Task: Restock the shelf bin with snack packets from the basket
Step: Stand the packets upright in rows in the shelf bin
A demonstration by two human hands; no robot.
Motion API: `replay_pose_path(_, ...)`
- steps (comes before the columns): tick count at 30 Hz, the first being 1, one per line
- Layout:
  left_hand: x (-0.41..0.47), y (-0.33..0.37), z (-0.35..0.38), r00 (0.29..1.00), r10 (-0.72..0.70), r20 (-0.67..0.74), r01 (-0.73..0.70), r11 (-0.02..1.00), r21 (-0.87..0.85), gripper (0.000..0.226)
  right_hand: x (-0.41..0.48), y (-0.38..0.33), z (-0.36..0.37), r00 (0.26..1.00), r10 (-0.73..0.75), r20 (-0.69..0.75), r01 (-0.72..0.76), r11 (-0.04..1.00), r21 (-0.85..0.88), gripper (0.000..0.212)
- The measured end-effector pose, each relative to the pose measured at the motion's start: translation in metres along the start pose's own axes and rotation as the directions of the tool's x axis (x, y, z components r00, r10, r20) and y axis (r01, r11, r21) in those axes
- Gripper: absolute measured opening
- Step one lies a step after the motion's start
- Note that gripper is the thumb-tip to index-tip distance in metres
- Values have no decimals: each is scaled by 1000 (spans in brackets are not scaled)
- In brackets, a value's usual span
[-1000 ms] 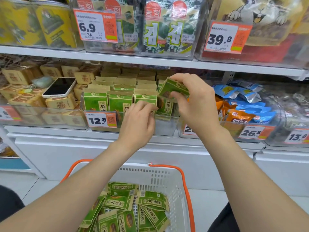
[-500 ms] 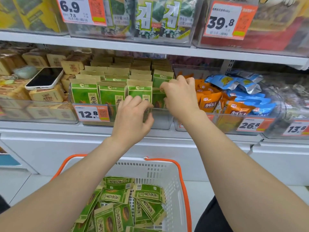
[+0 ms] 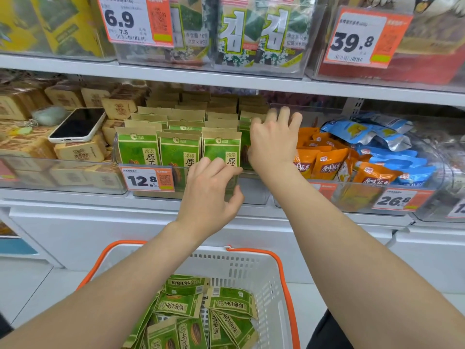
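Several packets [image 3: 181, 306] lie in the basket [image 3: 284, 278] below the bin [image 3: 254, 192], so I judge restocking unfinished. My right hand [image 3: 273, 139], fingers spread, presses the bin's right row [image 3: 244, 144]. My left hand [image 3: 211, 187] touches the front packet [image 3: 221, 149]; I cannot tell whether it grips.

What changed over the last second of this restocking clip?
The right hand carried a green packet down into the right column of the shelf bin and let go; its fingers now lie spread over it. The left hand stayed on the front-row packet; the basket looks unchanged.
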State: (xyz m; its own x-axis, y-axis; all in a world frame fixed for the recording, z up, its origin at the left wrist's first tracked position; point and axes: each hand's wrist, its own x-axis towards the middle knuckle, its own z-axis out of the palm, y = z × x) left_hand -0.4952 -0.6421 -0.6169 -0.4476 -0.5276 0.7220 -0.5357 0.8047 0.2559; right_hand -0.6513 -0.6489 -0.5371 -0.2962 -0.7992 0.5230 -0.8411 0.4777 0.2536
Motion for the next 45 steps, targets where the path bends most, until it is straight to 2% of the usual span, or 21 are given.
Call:
replay_pose_path(2, 0, 0, 0, 1000, -4, 0, 4, 1000, -6, 29, -1, -1, 4, 997, 35, -63, -33, 999, 23, 75)
replay_pose_path(4, -1, 1, 0, 1000, -7, -5, 7, 1000, -13, 29, -1, 1, 6, 990, 33, -136, -26, 998, 50, 79)
replay_pose_path(6, -2, 1, 1, 1000, -3, -13, 3, 1000, -19, 30, -3, 3, 6, 990, -31, -138, 33, 999, 16, 55)
replay_pose_path(9, -4, -1, 1, 1000, 9, -4, -9, 1000, -19, 33, -2, 5, 3, 983, -180, -25, 180, 984, -4, 14)
replay_pose_path(14, -8, -4, -4, 997, 37, 63, -36, 999, -13, 50, -8, 13, -10, 945, -282, 164, 276, 960, 56, 15)
replay_pose_path(16, -11, -4, -6, 995, 47, 86, -47, 999, -5, 56, -17, 16, -16, 940, -286, 188, 274, 958, 89, 13)
replay_pose_path(18, -15, -3, -6, 993, 60, 104, -60, 998, -6, 60, -30, 17, -17, 949, -286, 132, 266, 953, 146, 10)
replay_pose_path(20, -18, -2, -6, 992, 60, 112, -57, 998, -28, 62, -45, 16, -18, 960, -281, -2, 276, 942, 189, 17)
replay_pose_path(22, -24, -1, -7, 994, 64, 86, -59, 996, -62, 56, -62, 10, -22, 955, -253, -157, 287, 924, 254, 18)
replay_pose_path(24, -38, -2, -6, 996, 89, 1, -89, 996, -22, 44, -81, 0, -29, 943, -232, -239, 303, 896, 325, 16)
replay_pose_path(26, -57, -7, -2, 993, 116, -35, -113, 992, 58, 35, -102, -12, -34, 936, -248, -251, 332, 857, 393, 9)
replay_pose_path(27, -67, -10, 0, 993, 114, -1, -114, 991, 70, 32, -113, -19, -36, 934, -270, -235, 348, 839, 418, 8)
replay_pose_path(29, -88, -17, 4, 983, 38, 179, -50, 997, 62, 27, -134, -32, -39, 927, -368, -69, 359, 820, 446, 8)
replay_pose_path(31, -112, -29, 4, 884, -145, 445, 97, 987, 128, 21, -152, -46, -37, 859, -492, 140, 378, 795, 474, 7)
replay_pose_path(32, -126, -37, 4, 789, -237, 566, 141, 968, 208, 19, -161, -54, -35, 820, -539, 193, 395, 777, 491, 7)
replay_pose_path(34, -159, -57, 3, 609, -361, 706, 131, 924, 360, 18, -177, -69, -31, 739, -621, 263, 443, 741, 504, 11)
replay_pose_path(36, -187, -75, 0, 459, -455, 763, 77, 876, 476, 18, -192, -86, -24, 653, -693, 305, 505, 698, 507, 18)
replay_pose_path(39, -221, -99, -5, 287, -550, 784, 31, 823, 567, 23, -210, -110, -10, 555, -759, 341, 563, 644, 517, 3)
replay_pose_path(41, -240, -112, -9, 183, -589, 787, 17, 803, 596, 28, -219, -124, 2, 506, -786, 355, 591, 616, 520, 11)
replay_pose_path(43, -258, -124, -11, 98, -603, 792, 20, 796, 604, 46, -224, -132, 12, 455, -804, 384, 620, 595, 511, 11)
replay_pose_path(45, -273, -137, -6, 40, -591, 806, -34, 805, 592, 79, -227, -138, 19, 419, -812, 406, 643, 581, 499, 11)
